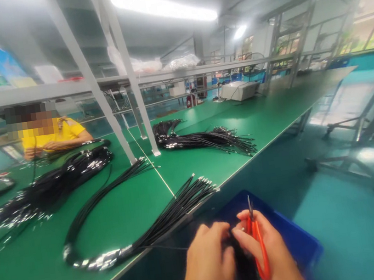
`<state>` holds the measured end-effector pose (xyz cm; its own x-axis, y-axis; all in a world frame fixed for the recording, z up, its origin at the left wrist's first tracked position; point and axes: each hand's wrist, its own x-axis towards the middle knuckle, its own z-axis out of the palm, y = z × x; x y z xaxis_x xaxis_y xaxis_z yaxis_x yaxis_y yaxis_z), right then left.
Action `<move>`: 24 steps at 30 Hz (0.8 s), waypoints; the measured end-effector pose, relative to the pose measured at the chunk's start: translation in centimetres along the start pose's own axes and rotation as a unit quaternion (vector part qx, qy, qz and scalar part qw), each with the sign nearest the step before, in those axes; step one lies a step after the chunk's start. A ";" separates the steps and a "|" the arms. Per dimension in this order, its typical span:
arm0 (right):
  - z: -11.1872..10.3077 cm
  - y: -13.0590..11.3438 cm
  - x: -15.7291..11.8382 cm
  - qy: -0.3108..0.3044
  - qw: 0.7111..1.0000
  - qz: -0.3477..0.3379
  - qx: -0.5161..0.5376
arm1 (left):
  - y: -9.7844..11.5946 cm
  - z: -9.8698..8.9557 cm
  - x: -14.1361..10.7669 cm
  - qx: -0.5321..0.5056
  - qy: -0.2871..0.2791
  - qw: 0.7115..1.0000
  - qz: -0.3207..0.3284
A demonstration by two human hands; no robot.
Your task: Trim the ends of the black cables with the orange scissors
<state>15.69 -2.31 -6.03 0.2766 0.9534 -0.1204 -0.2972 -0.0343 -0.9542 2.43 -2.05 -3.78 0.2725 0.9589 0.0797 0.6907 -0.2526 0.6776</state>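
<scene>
My right hand [271,244] is closed around a pair of red-handled scissors [261,250], whose narrow dark tip points upward. Close beside it, my left hand [209,259] has its fingers curled in, and whatever they pinch is hidden. A thin dark strand runs from the table edge toward my left hand. Below and between the hands hangs a dark, shiny bundle [244,266], too blurred to name. On the green table [127,213] to my left lies a curved bundle of black cables [90,223], with pale tips fanned out near the edge.
Another cable bundle [201,140] lies farther along the table, and a large pile [53,182] sits at left. Metal shelf posts [132,73] rise from the tabletop. A blue bin [298,235] stands beneath my hands. Across the table sits a person in a yellow top [70,128].
</scene>
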 end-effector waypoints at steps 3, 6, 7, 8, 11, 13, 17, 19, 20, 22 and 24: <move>-0.2 -0.2 0.0 -0.023 1.000 -0.001 0.003 | 0.6 1.6 -0.3 -0.071 0.016 0.997 -0.028; -0.1 -0.3 -0.8 0.000 0.999 -0.009 0.041 | -0.2 1.9 -0.1 -0.144 0.056 0.987 -0.040; 0.0 -0.3 -1.2 0.013 0.998 -0.008 0.058 | -0.5 1.8 -0.1 -0.164 0.060 0.984 -0.041; 0.1 -0.3 -1.5 0.025 0.997 -0.006 0.073 | -0.8 1.7 -0.1 -0.179 0.061 0.981 -0.041; 0.6 -0.3 -2.3 0.039 0.993 -0.002 0.109 | -1.4 1.1 -0.4 -0.209 0.047 0.976 -0.033; 1.0 -0.4 -2.5 0.043 0.992 -0.001 0.115 | -1.5 0.9 -0.6 -0.224 0.035 0.973 -0.038; 1.5 -0.6 -2.6 0.038 0.992 -0.012 0.116 | -1.4 0.7 -0.7 -0.243 0.026 0.968 -0.063; 1.6 -0.8 -2.7 0.030 0.993 -0.017 0.116 | -1.3 0.8 -0.7 -0.251 0.027 0.965 -0.071; 1.6 -0.9 -2.8 0.026 0.993 -0.018 0.114 | -1.3 0.8 -0.7 -0.256 0.028 0.964 -0.074; 1.7 -1.1 -2.9 0.019 0.993 -0.019 0.112 | -1.2 0.8 -0.7 -0.262 0.031 0.962 -0.075; 1.7 -1.3 -2.9 0.014 0.994 -0.014 0.111 | -1.2 0.8 -0.8 -0.266 0.030 0.961 -0.075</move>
<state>13.72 -4.54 -3.93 0.3120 0.9441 -0.1063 -0.4820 0.0609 -0.8740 1.90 -2.59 -5.20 0.1472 0.9889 -0.0175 0.2745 -0.0238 0.9613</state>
